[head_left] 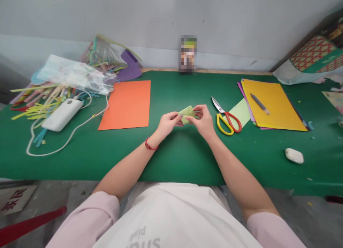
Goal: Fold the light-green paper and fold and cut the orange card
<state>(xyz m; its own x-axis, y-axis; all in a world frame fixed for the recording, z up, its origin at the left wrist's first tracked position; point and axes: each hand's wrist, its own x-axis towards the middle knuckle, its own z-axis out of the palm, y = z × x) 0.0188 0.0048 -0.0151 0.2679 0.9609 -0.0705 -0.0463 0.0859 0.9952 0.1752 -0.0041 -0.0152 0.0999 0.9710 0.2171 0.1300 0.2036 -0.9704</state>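
Note:
A small piece of folded light-green paper (187, 113) is held between my two hands above the green table. My left hand (169, 124) pinches its left edge between thumb and fingers. On the other side, my right hand (203, 120) grips the right edge, thumb in front and fingers behind. The fingers cover parts of the paper, so its full shape is hidden. Just right of my right hand lie scissors (225, 120) with one yellow and one red handle, their blades slightly apart. They rest partly over a flat light-green sheet (241, 112).
An orange sheet (128, 105) lies to the left. Beyond it are a white power bank (63, 114) with a cable and a heap of paper strips (34, 101). At right, a pen (259, 103) rests on stacked sheets (281, 112), near a white case (294, 155).

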